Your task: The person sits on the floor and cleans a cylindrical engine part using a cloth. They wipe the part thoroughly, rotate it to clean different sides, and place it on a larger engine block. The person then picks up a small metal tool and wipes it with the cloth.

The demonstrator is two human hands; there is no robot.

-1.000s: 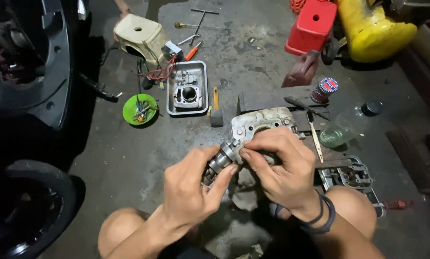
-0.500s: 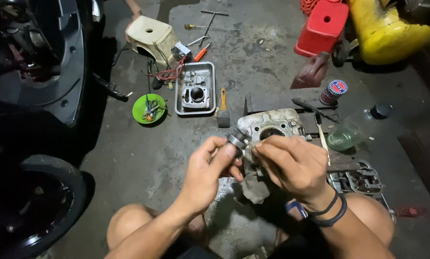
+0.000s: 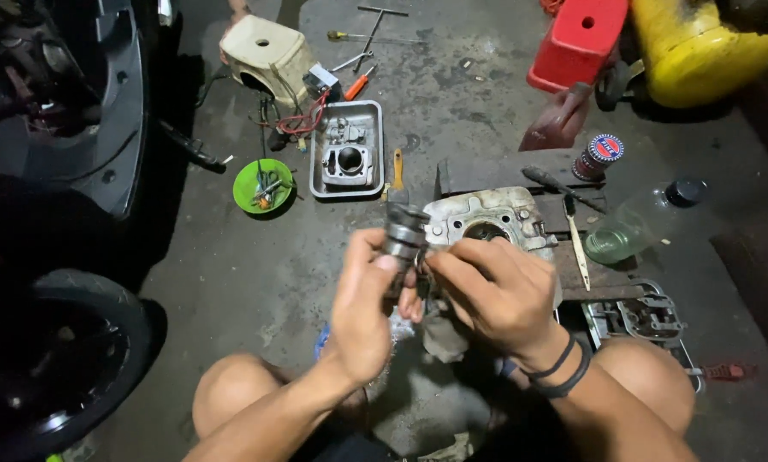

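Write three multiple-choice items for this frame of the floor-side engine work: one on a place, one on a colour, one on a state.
1. Where does the small bowl of metal bits sit?
A. left of the grey tray
B. on the red stool
C. beside the plastic bottle

2. What colour is that bowl?
A. red
B. green
C. white

3. How is the ridged metal cylinder held?
A. lying in the tray
B. by the right hand alone
C. between both hands

Answers:
1 A: the bowl lies on the floor just left of the grey tray.
2 B: its rim is bright green.
3 C: the left hand grips the ridged metal cylinder while the right hand closes in at its lower end.
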